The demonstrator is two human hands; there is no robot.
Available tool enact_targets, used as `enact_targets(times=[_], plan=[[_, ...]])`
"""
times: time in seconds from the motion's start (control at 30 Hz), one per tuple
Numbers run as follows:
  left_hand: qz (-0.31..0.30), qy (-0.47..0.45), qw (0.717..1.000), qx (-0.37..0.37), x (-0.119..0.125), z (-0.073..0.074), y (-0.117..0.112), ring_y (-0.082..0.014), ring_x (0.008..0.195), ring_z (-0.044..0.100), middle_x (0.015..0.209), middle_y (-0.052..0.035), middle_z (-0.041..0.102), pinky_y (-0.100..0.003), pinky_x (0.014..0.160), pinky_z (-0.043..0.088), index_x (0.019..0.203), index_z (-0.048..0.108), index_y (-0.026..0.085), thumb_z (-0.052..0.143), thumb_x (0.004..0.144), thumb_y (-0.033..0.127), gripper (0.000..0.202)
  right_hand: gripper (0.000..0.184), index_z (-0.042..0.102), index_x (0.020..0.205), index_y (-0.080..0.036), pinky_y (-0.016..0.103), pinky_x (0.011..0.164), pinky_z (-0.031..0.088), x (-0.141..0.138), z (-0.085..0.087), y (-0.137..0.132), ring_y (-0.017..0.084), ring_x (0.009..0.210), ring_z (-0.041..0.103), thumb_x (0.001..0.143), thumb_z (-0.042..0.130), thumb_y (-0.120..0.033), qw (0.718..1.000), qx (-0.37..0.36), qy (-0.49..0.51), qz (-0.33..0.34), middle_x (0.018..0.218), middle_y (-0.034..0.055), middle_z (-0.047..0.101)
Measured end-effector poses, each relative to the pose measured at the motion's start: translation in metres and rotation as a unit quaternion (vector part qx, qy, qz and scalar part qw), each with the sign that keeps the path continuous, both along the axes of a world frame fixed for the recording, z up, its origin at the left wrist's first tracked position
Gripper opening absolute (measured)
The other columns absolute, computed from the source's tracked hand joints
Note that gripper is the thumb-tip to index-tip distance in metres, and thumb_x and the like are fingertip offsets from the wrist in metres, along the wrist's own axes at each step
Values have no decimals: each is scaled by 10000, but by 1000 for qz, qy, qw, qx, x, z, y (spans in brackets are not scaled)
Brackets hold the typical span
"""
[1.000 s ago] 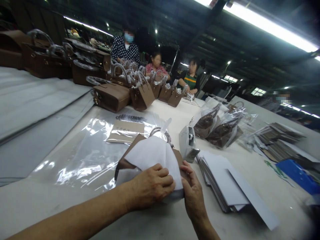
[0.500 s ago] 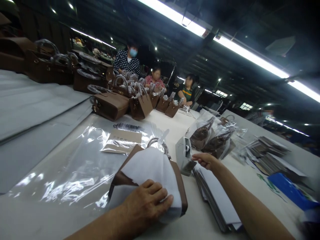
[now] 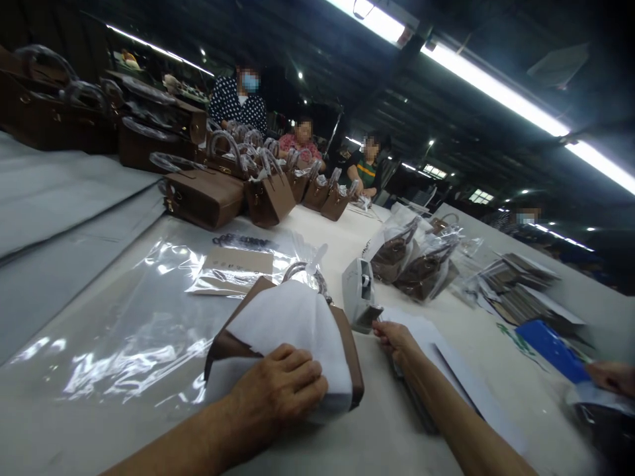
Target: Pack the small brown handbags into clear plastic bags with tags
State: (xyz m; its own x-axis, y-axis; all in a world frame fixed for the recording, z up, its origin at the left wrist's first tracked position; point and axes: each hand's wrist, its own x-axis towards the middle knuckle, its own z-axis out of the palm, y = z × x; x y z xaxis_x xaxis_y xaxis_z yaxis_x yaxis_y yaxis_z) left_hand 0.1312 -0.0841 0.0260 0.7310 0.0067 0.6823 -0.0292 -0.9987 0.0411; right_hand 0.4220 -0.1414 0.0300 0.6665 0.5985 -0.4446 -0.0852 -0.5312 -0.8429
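A brown handbag [image 3: 347, 360] lies flat on the table in front of me, partly wrapped in white tissue paper [image 3: 288, 327]. My left hand [image 3: 278, 390] presses down on the paper with its fingers curled over the fold. My right hand [image 3: 397, 338] reaches to the grey tape dispenser [image 3: 360, 297] just right of the bag, its fingers pinched at the dispenser's front edge; whether tape is between them I cannot make out. The bag's plastic-wrapped handle [image 3: 307, 272] sticks out behind the paper.
A stack of white sheets [image 3: 446, 357] lies under my right arm. Clear plastic bags [image 3: 149, 317] and a card [image 3: 235, 264] spread to the left. Bagged handbags [image 3: 417, 264] sit behind the dispenser, brown handbags [image 3: 208, 195] at the back left. Several people sit at the far end; another person's hand [image 3: 612, 377] shows at right.
My right hand left the wrapped bag and went to the tape dispenser, then drew back slightly to its front edge. My left hand stayed pressing on the paper.
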Motion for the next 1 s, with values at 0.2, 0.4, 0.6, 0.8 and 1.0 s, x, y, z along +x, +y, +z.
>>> enact_targets(times=[0.2,0.4,0.6,0.8,1.0], plan=[[-9,16,1000,15,-5,5,1,-158,837,532,868,-23,581,-290,730,381,969,548,160,509,843,194,136,285,505,670,-138,126,309,138,-48,34,-27,-32,335,246,677,672,-369,994,104,19,4,582,-54,511],[11,35,999,19,-9,4,-2,-158,849,529,895,-18,588,-296,746,384,1000,549,176,488,857,175,155,307,562,697,-118,137,301,103,-127,69,-61,-36,291,249,667,694,-393,973,70,153,157,605,-18,582],[19,51,998,28,-11,9,-4,-160,916,499,1326,11,437,-315,762,380,985,545,192,441,890,204,141,352,566,690,-112,138,266,115,-144,45,-58,-22,270,254,647,686,-440,982,30,126,140,594,-14,592],[-9,130,991,2,-9,20,-3,-177,883,481,1181,36,545,-342,759,357,982,506,198,413,900,189,124,380,572,814,-120,127,258,179,-152,60,-61,-16,278,294,653,665,-452,983,-17,92,155,673,10,621],[-20,132,991,-17,-9,20,-2,-170,871,470,1114,35,570,-343,775,335,978,495,192,389,917,208,123,517,485,990,-160,150,326,384,-180,61,-76,43,402,471,594,729,-387,990,28,121,73,668,-45,559]])
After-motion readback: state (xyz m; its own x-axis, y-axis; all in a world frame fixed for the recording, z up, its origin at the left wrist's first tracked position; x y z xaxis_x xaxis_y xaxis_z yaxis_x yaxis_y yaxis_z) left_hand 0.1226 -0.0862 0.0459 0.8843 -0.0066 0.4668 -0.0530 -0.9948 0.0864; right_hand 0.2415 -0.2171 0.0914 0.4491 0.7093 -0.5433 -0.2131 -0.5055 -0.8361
